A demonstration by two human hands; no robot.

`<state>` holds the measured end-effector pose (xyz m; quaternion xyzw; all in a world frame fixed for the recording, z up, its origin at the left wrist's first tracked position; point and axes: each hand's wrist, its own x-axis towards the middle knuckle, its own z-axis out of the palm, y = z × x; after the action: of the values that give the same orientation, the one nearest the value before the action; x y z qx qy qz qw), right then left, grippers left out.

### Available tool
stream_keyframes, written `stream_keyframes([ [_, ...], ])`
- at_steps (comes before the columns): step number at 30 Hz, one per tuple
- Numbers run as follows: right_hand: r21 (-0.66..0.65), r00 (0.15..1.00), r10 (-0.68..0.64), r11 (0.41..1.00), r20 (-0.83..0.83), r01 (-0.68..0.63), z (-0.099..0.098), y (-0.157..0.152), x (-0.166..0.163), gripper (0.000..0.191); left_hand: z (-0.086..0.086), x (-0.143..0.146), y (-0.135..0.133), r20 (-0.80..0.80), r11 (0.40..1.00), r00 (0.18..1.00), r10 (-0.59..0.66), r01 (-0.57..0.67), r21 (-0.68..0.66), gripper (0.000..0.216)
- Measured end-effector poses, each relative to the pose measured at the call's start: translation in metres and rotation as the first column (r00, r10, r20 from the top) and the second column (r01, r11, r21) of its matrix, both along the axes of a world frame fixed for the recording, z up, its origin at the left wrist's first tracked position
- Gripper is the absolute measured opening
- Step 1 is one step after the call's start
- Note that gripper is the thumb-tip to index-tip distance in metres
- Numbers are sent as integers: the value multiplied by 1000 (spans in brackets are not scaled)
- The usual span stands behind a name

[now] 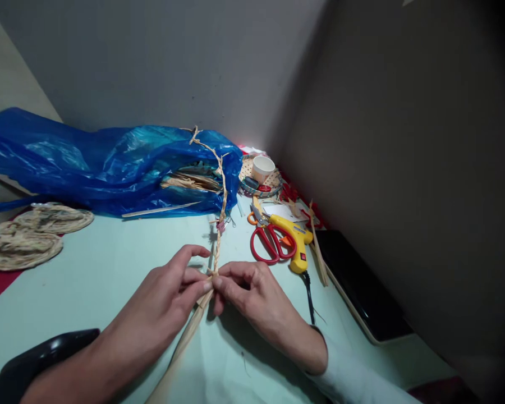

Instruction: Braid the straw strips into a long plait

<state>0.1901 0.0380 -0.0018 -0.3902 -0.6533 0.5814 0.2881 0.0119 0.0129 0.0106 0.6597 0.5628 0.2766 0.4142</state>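
A thin braid of pale plant fibre (224, 193) runs from the top of the blue bag down toward me, with a small pink clip (221, 225) on it. At its lower end my left hand (180, 286) pinches the strands between thumb and a finger, its index finger raised. Opposite it, my right hand (244, 286) pinches the same spot, thumb and fingertips pressed together. Loose flat strands (187, 336) trail from the pinch toward the bottom edge. The exact crossing of the strands is hidden by my fingertips.
A blue plastic bag (109, 163) with dry fibre inside lies at the back. Woven soles (25, 241) rest at left. Red-handled scissors (273, 244), a yellow glue gun (298, 241), a basket (273, 182) with a white cup (262, 167), and a black tablet (362, 286) stand right.
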Motion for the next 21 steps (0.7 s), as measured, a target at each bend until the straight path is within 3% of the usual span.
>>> stream_keyframes([
  [5,1,996,-73,997,-52,73,4,-3,0,34,6,-9,1,-208,988,978,-10,41,149,26],
  [8,-12,992,-114,993,-49,113,4,-5,-1,33,4,-10,-6,-298,945,954,-29,124,303,26],
  [10,-9,989,-143,990,-45,143,2,-6,-3,32,-1,-8,-15,-366,852,930,-36,220,476,29],
  [12,-8,988,-149,989,-48,149,0,-7,-3,31,-6,-4,-24,-451,687,892,-11,334,645,26],
  [14,-53,989,-123,992,-82,119,-1,-8,-3,31,-10,3,-33,-583,524,812,41,479,704,31],
  [15,-92,988,-107,991,-110,98,-2,-8,-2,31,-11,7,-37,-659,479,749,72,554,681,35],
  [17,-175,980,-90,983,-178,58,-1,-8,-1,31,-14,15,-43,-785,462,604,136,663,590,41],
  [19,-223,968,-82,974,-239,28,0,-7,0,31,-18,20,-46,-842,493,507,182,694,525,44],
  [21,-224,956,-74,975,-285,8,2,-6,0,29,-22,20,-46,-810,509,559,178,652,562,42],
])
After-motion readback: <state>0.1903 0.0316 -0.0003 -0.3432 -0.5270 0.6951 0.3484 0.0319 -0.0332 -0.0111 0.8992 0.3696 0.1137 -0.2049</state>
